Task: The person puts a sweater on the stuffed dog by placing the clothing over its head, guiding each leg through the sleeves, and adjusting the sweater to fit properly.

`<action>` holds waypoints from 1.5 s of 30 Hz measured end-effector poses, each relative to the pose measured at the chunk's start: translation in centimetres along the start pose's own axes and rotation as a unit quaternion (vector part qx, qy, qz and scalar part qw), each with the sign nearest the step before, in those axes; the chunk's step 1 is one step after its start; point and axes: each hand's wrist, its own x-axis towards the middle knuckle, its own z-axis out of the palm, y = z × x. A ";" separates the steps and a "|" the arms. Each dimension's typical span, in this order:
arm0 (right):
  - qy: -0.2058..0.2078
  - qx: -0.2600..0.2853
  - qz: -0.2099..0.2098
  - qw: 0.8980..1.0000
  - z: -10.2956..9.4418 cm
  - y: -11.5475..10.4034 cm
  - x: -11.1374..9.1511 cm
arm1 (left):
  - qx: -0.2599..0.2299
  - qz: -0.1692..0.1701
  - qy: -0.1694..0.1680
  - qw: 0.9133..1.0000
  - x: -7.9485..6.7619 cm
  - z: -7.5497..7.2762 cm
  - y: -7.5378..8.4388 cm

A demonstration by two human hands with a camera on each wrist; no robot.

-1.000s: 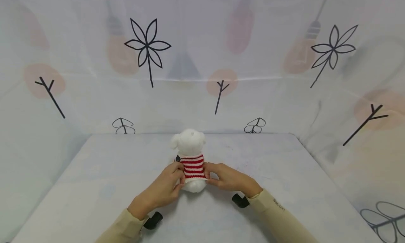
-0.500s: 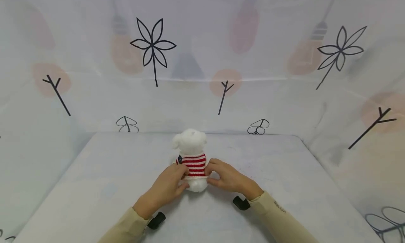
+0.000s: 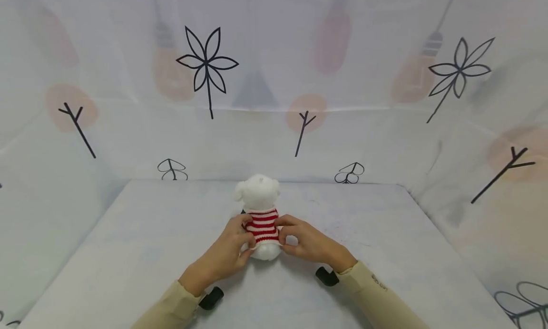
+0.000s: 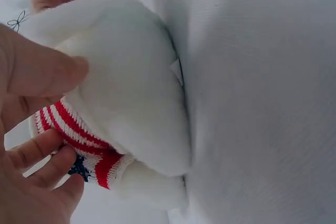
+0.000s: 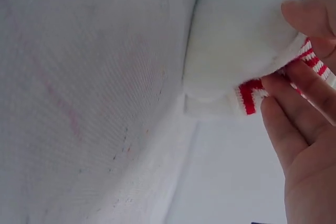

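A white plush toy (image 3: 259, 191) with floppy ears sits upright on the table, its back toward me. It wears a red-and-white striped knitted sweater (image 3: 263, 227), which has a dark blue patch in the left wrist view. My left hand (image 3: 226, 253) pinches the sweater's lower edge on the toy's left side, thumb low and the other fingers along the knit. On the opposite side my right hand (image 3: 311, 242) pinches the hem between thumb and curled forefinger. White fur shows below the hem. The toy's front is hidden in the head view.
A pale cloth covers the table (image 3: 364, 224). Behind it hangs a white curtain (image 3: 257, 143) printed with flowers and twigs, which also closes in both sides. Black wrist mounts (image 3: 211, 298) stick out beneath the sleeves.
My left fingers slid lower on the striped knit, then moved back up and curled at its side. The right fingers stay at the hem with a small shift. The toy remains seated.
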 end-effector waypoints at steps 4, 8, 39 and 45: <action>-0.013 0.006 -0.002 1.000 -0.2 0.1 0.1 | -0.018 -0.015 -0.032 0.999 0.0 -0.5 -0.1; -0.025 0.010 0.007 1.000 -0.3 0.2 0.3 | -0.024 -0.016 -0.044 0.999 0.2 -0.9 -0.2; 0.125 -0.154 -0.033 0.980 2.7 -3.4 1.6 | -0.082 -0.085 0.082 0.990 0.5 0.3 0.8; 0.113 -0.160 -0.013 0.981 1.9 -2.7 1.4 | -0.061 -0.143 0.046 0.987 0.3 0.5 1.2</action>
